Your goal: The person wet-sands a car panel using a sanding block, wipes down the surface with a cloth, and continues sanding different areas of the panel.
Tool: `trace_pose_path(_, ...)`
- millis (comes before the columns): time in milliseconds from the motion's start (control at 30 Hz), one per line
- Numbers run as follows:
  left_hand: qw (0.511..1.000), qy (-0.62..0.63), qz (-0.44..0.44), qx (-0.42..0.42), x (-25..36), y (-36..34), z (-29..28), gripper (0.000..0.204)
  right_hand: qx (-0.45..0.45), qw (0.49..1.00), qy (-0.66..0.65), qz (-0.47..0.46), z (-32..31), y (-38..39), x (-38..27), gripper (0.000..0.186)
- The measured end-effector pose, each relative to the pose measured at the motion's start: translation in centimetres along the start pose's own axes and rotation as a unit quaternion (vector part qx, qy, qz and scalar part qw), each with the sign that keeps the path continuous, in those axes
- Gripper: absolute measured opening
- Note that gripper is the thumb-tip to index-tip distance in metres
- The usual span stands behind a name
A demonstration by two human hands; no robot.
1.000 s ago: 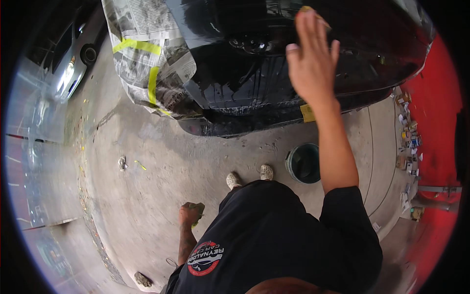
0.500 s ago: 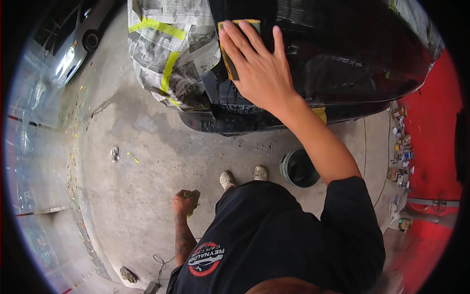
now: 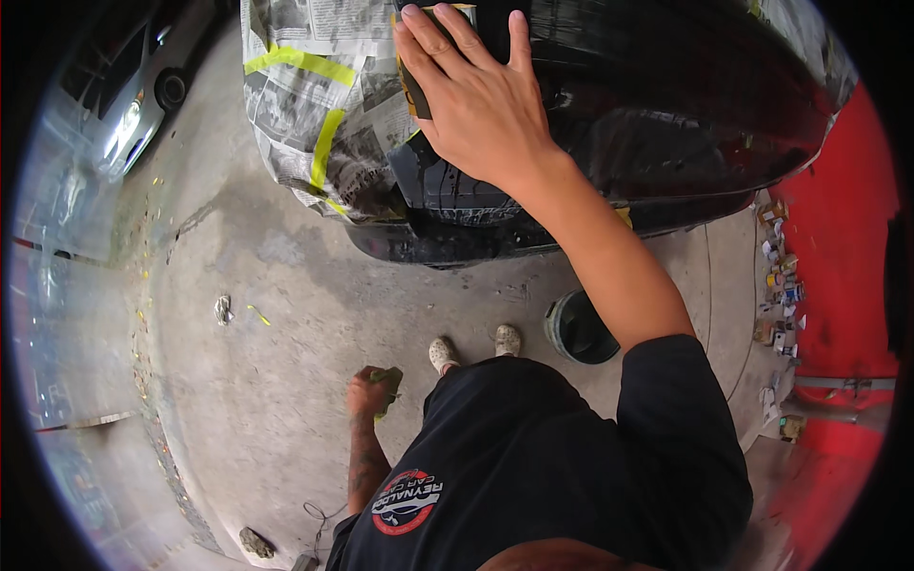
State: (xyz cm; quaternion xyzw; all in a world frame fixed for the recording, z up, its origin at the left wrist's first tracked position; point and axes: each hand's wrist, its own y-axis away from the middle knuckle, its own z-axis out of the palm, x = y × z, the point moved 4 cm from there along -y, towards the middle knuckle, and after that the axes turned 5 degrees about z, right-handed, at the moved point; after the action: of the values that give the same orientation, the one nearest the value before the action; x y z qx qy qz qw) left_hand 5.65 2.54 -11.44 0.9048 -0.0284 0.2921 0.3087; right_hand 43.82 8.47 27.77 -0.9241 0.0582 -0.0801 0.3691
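My right hand (image 3: 487,119) lies flat, fingers spread, over a dark sheet with yellow edges (image 3: 413,95), which looks like sandpaper. It presses the sheet to the wet black car body panel (image 3: 628,124), beside the masked section. Newspaper (image 3: 309,114) held with yellow-green tape (image 3: 327,147) covers the panel's left side. Low at my left side, my left hand (image 3: 364,391) is closed round a crumpled dark green sponge or cloth (image 3: 385,386); which of the two I cannot tell.
A dark bucket (image 3: 581,328) stands on the concrete floor right of my shoes (image 3: 508,340). Boxes and cans (image 3: 783,285) line the red wall (image 3: 847,238) at right. A parked car (image 3: 129,119) is at far left. A crumpled wad (image 3: 223,309) lies on the floor.
My right hand has slid up and slightly left along the panel with the yellow-edged sheet. My left hand stays low, still closed on the green thing.
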Motion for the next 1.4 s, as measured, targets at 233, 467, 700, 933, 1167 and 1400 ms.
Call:
trace_pose_path(233,0.997,0.051,-0.044,-0.042,0.7,0.7,-0.2,0.039,-0.054,0.998,0.030,0.019,0.9,4.8,0.2,0.079)
trace_pose_path(467,0.995,0.027,0.087,0.027,-0.8,-1.4,1.0,0.030,0.010,1.000,0.025,0.016,-0.6,-3.6,-0.2,0.071)
trace_pose_path(700,0.999,0.050,-0.010,0.006,0.3,0.6,-0.4,0.037,0.006,0.999,-0.006,0.047,1.0,0.1,-0.7,0.091)
trace_pose_path(933,0.998,0.050,0.038,0.011,-0.7,-0.7,0.2,0.036,0.023,0.998,0.015,0.049,-0.9,-2.3,0.4,0.072)
trace_pose_path(1167,0.997,0.033,0.057,-0.040,-1.0,-2.9,0.4,0.035,0.032,0.999,-0.019,0.007,-0.8,-3.9,0.8,0.067)
trace_pose_path(1400,0.998,0.038,0.014,-0.040,-3.2,-2.1,0.3,0.035,0.017,0.953,0.180,0.242,-5.2,2.5,12.2,0.073)
